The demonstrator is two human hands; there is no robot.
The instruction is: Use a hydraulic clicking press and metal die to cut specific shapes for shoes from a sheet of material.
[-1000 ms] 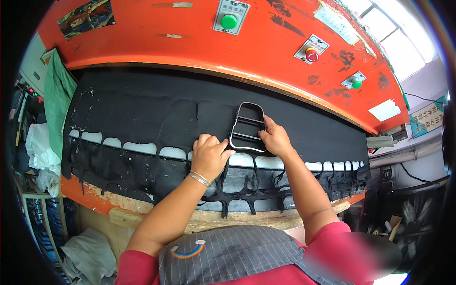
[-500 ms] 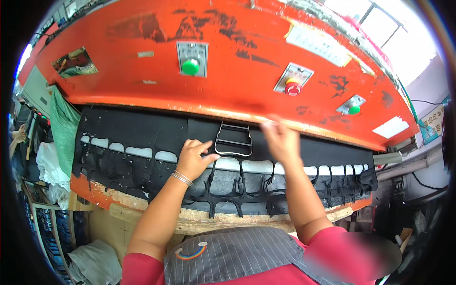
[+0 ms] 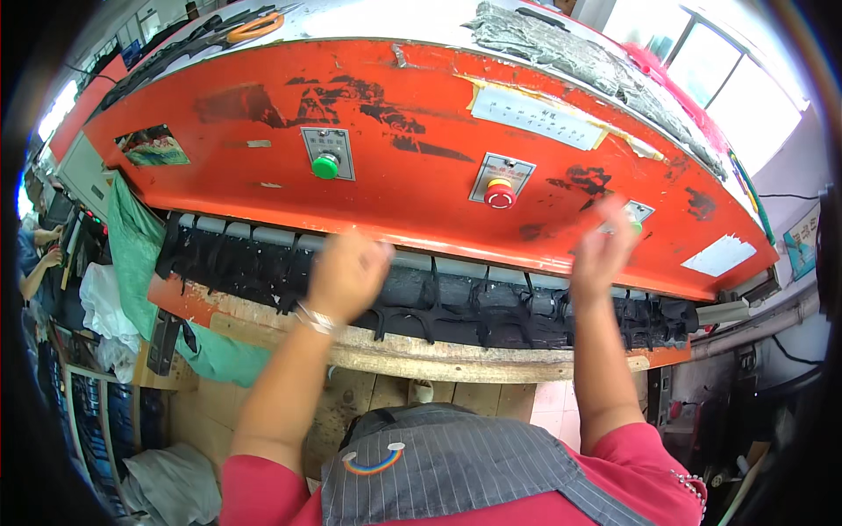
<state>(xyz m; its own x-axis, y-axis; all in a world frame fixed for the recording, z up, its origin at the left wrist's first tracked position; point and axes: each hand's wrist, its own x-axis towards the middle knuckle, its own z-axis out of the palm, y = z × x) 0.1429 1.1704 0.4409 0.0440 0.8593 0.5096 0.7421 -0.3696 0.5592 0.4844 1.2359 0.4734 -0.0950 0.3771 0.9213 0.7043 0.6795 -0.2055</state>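
Observation:
My right hand (image 3: 603,250), slightly blurred, is raised in front of the red machine front (image 3: 421,188). Its fingers stretch up and partly cover the right green push button (image 3: 635,226); whether they touch it I cannot tell. Nothing shows in that hand. Lower and to the left, my left hand (image 3: 349,276) hangs above the black sheet (image 3: 272,259), its fingers smeared by motion. Up from that hand is the left green push button (image 3: 325,167). The sheet, with rows of cut-out openings and loose black strips, lies partly under the machine's lower edge. The metal cutting die is out of sight.
A red stop button (image 3: 500,195) sits between the green ones. Orange-handled scissors (image 3: 256,26) and grey scrap material (image 3: 561,53) lie on the machine top. A worn wooden edge (image 3: 438,361) runs along the front. Green cloth (image 3: 136,245) hangs at left; another person's hands (image 3: 48,250) show beyond.
Both hands have risen from the sheet, the right one moving across to the right green button. The view has shifted, and the frame-shaped metal die seen between my hands no longer shows.

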